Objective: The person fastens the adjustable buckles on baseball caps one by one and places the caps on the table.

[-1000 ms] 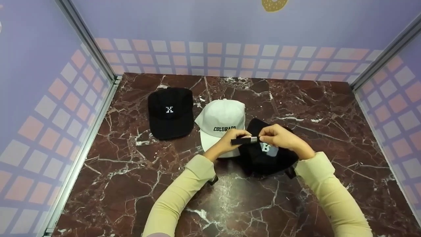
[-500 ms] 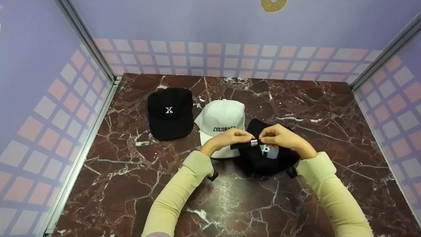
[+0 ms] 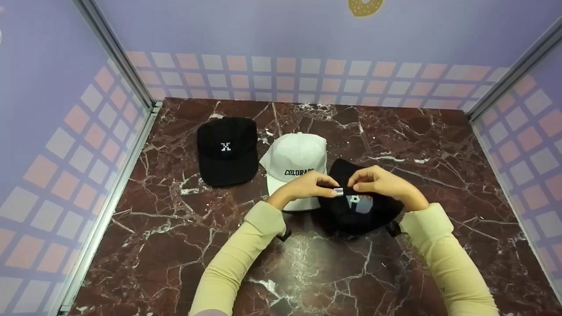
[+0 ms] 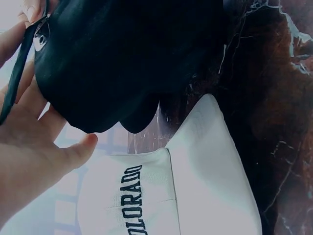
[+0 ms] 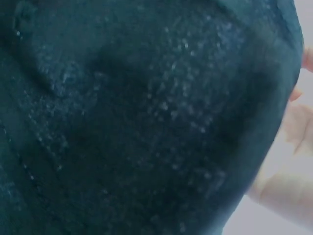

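In the head view, a black cap (image 3: 373, 215) with a pale letter and a grey patch lies under both hands, to the right of a white cap (image 3: 298, 153) lettered COLORADO. Its black strap carries a silver buckle (image 3: 338, 192). My left hand (image 3: 305, 186) pinches the strap at the buckle between thumb and finger; its other fingers spread behind the cap's edge in the left wrist view. Just right of the buckle, my right hand (image 3: 382, 184) pinches the strap. Dark cap fabric (image 5: 146, 117) fills most of the right wrist view, hiding those fingertips.
Another black cap (image 3: 227, 151), with a white X-like mark, sits to the left of the white one. All of them are on a dark red marbled tabletop (image 3: 175, 245). Purple panels with pink and white squares (image 3: 285, 70) enclose the back and sides.
My left thumb and fingers have shifted along the strap onto the buckle, which has turned slightly and dropped. The right hand has drawn a little to the right. Other caps stay put.
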`<action>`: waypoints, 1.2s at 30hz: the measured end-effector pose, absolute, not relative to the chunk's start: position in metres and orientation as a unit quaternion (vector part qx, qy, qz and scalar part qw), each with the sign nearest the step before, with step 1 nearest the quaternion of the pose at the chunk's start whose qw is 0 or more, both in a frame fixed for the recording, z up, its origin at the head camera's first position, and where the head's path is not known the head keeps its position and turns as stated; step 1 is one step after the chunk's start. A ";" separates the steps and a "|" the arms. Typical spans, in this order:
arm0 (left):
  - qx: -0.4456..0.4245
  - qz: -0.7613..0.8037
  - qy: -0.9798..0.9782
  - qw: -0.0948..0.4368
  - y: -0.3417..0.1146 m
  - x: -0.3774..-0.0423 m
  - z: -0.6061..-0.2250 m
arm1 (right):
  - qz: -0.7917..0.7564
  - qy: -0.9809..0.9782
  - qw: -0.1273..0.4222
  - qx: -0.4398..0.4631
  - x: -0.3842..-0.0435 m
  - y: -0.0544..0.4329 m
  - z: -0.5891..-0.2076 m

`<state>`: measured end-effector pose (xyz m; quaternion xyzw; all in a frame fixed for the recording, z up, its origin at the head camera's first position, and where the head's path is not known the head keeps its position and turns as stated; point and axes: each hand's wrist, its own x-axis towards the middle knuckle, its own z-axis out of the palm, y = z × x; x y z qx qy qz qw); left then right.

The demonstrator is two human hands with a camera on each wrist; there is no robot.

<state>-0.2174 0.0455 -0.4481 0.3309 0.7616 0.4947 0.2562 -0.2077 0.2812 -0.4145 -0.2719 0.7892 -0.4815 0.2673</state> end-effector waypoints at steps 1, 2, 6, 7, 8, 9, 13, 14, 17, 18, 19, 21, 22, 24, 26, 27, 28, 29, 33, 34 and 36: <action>0.333 0.495 0.762 0.252 0.045 -0.217 -0.448 | -0.486 0.785 0.274 -0.270 -0.208 0.283 -0.416; 0.335 0.493 0.764 0.247 0.045 -0.217 -0.448 | -0.490 0.781 0.280 -0.268 -0.209 0.285 -0.416; 0.326 0.488 0.774 0.236 0.048 -0.216 -0.449 | -0.520 0.749 0.311 -0.269 -0.210 0.292 -0.420; 0.325 0.488 0.777 0.232 0.048 -0.215 -0.448 | -0.525 0.741 0.317 -0.273 -0.210 0.294 -0.420; 0.323 0.489 0.777 0.229 0.048 -0.214 -0.447 | -0.529 0.734 0.323 -0.276 -0.211 0.295 -0.421; 0.321 0.492 0.776 0.228 0.048 -0.213 -0.445 | -0.532 0.729 0.329 -0.280 -0.211 0.297 -0.421; 0.318 0.503 0.771 0.225 0.045 -0.204 -0.430 | -0.524 0.723 0.341 -0.293 -0.211 0.303 -0.423; 0.315 0.505 0.771 0.226 0.044 -0.202 -0.426 | -0.519 0.725 0.343 -0.296 -0.211 0.304 -0.424; 0.307 0.509 0.773 0.222 0.044 -0.198 -0.420 | -0.503 0.732 0.344 -0.305 -0.211 0.308 -0.425; 0.304 0.510 0.774 0.221 0.044 -0.198 -0.420 | -0.498 0.734 0.345 -0.306 -0.211 0.309 -0.425; 0.302 0.512 0.774 0.218 0.044 -0.198 -0.420 | -0.494 0.737 0.346 -0.305 -0.211 0.310 -0.426; 0.298 0.519 0.772 0.213 0.045 -0.198 -0.421 | -0.491 0.738 0.350 -0.303 -0.210 0.312 -0.426; 0.297 0.522 0.771 0.211 0.045 -0.198 -0.422 | -0.493 0.736 0.352 -0.301 -0.210 0.313 -0.426; 0.298 0.527 0.768 0.210 0.045 -0.198 -0.424 | -0.493 0.735 0.355 -0.300 -0.209 0.315 -0.427; 0.299 0.531 0.764 0.212 0.045 -0.199 -0.427 | -0.495 0.732 0.361 -0.300 -0.209 0.317 -0.428; 0.298 0.533 0.763 0.212 0.045 -0.200 -0.428 | -0.492 0.733 0.363 -0.300 -0.208 0.319 -0.428; 0.296 0.536 0.761 0.214 0.044 -0.201 -0.430 | -0.483 0.740 0.361 -0.300 -0.208 0.321 -0.429; 0.294 0.538 0.760 0.215 0.044 -0.201 -0.431 | -0.470 0.750 0.357 -0.299 -0.208 0.323 -0.429; 0.279 0.554 0.755 0.216 0.043 -0.202 -0.437 | -0.412 0.786 0.348 -0.302 -0.206 0.330 -0.432; 0.275 0.558 0.753 0.216 0.043 -0.202 -0.438 | -0.396 0.796 0.344 -0.301 -0.205 0.332 -0.433; 0.269 0.564 0.751 0.213 0.042 -0.202 -0.441 | -0.382 0.804 0.346 -0.297 -0.204 0.335 -0.434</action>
